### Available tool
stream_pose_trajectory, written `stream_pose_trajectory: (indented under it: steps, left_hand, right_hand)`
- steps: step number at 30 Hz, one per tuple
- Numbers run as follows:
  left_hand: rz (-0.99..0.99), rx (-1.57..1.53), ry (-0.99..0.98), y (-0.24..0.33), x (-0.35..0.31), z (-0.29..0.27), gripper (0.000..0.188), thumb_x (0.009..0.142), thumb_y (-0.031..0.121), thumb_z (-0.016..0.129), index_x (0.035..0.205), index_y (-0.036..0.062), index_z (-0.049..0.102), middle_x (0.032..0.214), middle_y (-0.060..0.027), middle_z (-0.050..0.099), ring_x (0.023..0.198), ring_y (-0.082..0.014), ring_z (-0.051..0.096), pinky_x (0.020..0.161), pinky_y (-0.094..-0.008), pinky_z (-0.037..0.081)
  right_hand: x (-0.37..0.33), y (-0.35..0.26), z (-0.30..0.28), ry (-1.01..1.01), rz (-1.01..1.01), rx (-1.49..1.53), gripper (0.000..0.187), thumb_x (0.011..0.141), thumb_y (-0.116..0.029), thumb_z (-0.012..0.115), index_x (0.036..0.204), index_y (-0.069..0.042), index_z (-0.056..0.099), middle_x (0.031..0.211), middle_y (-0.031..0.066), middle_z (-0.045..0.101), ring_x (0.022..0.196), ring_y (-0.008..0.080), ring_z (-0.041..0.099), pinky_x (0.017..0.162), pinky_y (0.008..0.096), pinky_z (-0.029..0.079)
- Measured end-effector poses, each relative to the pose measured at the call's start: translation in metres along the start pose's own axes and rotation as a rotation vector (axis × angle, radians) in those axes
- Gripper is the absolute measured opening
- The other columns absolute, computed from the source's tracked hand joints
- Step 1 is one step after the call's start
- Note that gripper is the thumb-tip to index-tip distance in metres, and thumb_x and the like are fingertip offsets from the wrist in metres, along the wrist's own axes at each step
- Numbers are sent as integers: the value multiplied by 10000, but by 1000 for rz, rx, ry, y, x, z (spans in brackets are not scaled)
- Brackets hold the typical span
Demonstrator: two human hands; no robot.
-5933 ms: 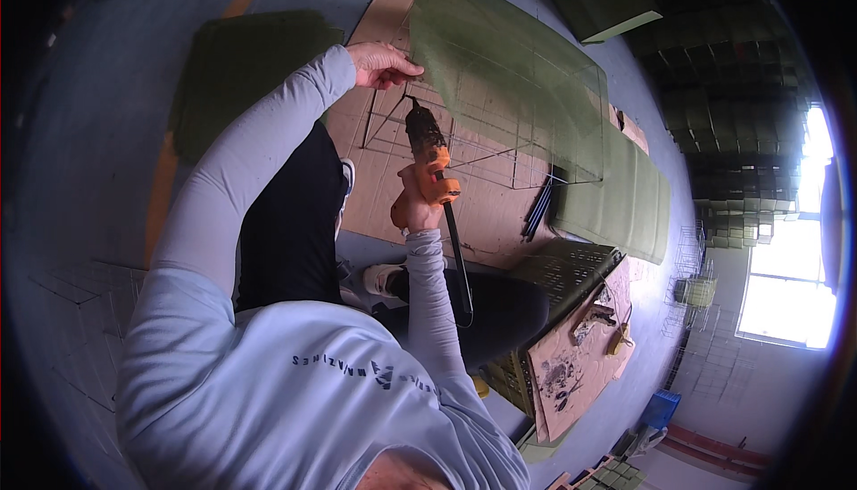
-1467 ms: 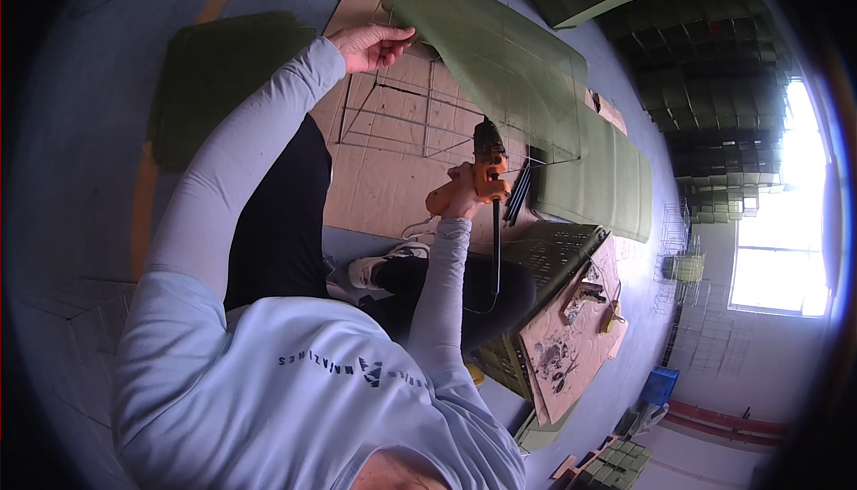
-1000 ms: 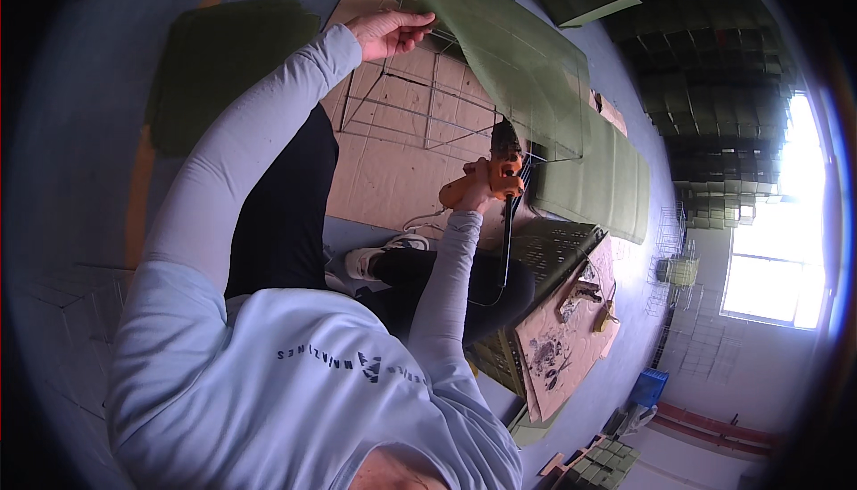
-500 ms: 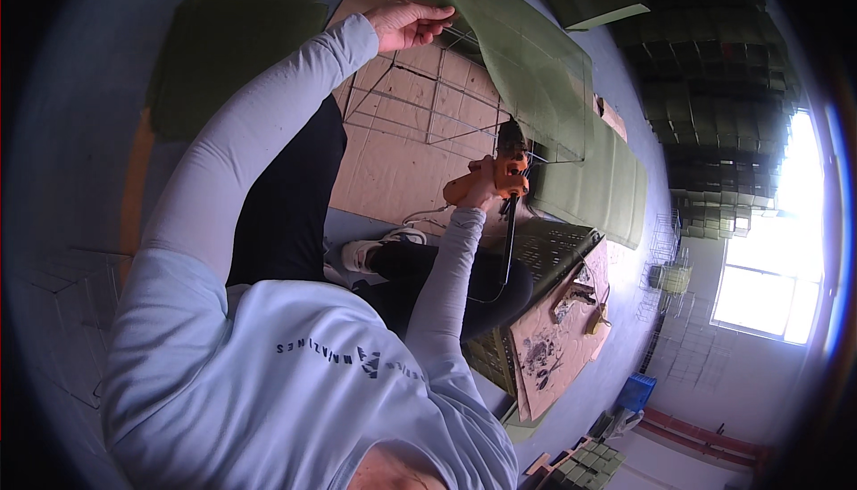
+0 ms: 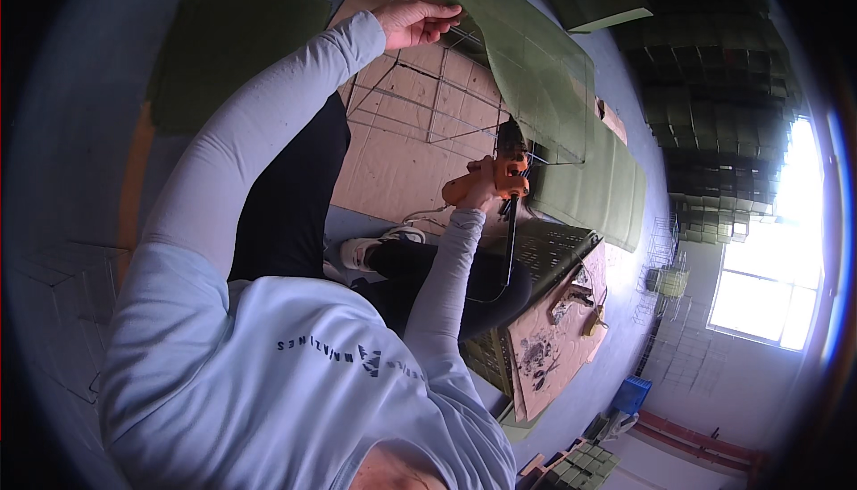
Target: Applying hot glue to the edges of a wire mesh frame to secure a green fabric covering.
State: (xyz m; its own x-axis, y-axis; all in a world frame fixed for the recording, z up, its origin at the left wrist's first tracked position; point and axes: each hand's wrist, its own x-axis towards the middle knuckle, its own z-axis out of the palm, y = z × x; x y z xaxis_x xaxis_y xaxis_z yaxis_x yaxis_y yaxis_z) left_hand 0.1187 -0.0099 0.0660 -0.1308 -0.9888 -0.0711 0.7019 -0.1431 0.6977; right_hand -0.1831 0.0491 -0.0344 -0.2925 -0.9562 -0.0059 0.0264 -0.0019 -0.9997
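Note:
My left hand (image 5: 417, 24) pinches the edge of a thin green mesh sheet (image 5: 540, 66). The sheet drapes over a thin metal wire frame (image 5: 435, 102), its near edge curving down from the left fingertips toward the right hand. In my right hand (image 5: 483, 188) is an orange glue gun (image 5: 511, 169), gripped by its handle. Its dark nozzle end meets the sheet's lower corner beside the frame; exact contact at the tip cannot be made out. A long black stick (image 5: 511, 240) sticks out of the gun's back toward me.
Brown cardboard (image 5: 384, 169) lies beneath the frame. Folded green sheets (image 5: 603, 186) are to its right. A green perforated crate (image 5: 558, 253) carries a stained cardboard piece (image 5: 540, 356) with small tools. Another green sheet pile (image 5: 237, 57) lies left; stacked green boxes (image 5: 714, 88) stand far right.
My left hand has shifted very slightly to the right with the sheet's edge. The glue gun stays nearly in place at the sheet's lower corner.

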Motion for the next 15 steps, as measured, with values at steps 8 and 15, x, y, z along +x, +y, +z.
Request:
stream_pose_trajectory:
  steps: [8, 15]
  left_hand:
    - [-15, 12, 3, 0, 0, -1, 172, 733, 183, 682, 834, 75, 594, 764, -19, 602, 583, -40, 540, 506, -166, 445]
    - [-10, 25, -2, 1, 0, -1, 165, 737, 181, 677, 829, 73, 593, 763, -18, 602, 580, -37, 538, 499, -164, 443]
  right_hand:
    - [0, 4, -3, -42, -57, -11, 108, 764, -143, 575, 762, -39, 547, 621, 38, 551, 584, 139, 520, 567, 265, 415]
    - [0, 7, -2, -58, -21, 21, 113, 748, -137, 565, 728, -29, 537, 614, 40, 550, 587, 132, 505, 592, 269, 405]
